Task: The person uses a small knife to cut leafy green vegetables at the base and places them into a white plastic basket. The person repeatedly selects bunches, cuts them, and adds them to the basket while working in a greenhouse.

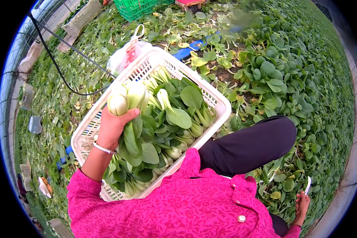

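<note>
My left hand (114, 123) grips a bunch of bok choy (128, 96) by its pale stem ends, with the dark leaves hanging down. It is over the left part of a white plastic crate (226, 110), which is filled with more bok choy (172, 116) laid in rows. Out at the lower right, my right hand (302, 205) is closed around a small knife whose curved pale blade (308, 185) points up. That hand is beside the growing plants, away from the crate.
Growing bok choy (267, 74) covers the right side. A knotted plastic bag (131, 52) lies behind the crate, near a blue strip (187, 52). A black hose or cable (58, 65) loops at the left. A green crate (135, 9) stands at the back; cut leaves litter the soil.
</note>
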The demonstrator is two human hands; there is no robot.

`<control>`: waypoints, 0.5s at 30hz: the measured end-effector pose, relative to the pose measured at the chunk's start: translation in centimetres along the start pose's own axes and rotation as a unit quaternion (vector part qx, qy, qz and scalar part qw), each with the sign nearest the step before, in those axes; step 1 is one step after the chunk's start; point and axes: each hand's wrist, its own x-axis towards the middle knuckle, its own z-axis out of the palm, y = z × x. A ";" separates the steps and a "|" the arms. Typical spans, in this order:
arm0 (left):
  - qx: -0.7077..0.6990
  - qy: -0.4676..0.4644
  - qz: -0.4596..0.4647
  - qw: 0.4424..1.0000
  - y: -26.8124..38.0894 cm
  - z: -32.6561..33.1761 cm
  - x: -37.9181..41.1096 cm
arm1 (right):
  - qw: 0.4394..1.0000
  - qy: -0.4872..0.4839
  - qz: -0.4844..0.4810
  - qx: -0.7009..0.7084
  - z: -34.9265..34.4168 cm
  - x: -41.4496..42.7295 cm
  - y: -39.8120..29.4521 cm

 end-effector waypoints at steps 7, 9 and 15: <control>-0.499 -0.118 -0.167 0.842 -3.9 7.1 2.4 | 0.999 0.034 0.023 0.035 -2.4 -1.0 3.3; -0.450 -0.045 -0.158 0.878 -9.6 7.5 4.9 | 0.999 0.021 0.021 0.045 -1.8 -0.6 3.5; -0.262 0.141 -0.190 0.936 -15.9 10.2 6.9 | 0.997 0.042 0.023 0.056 -1.0 -1.5 1.5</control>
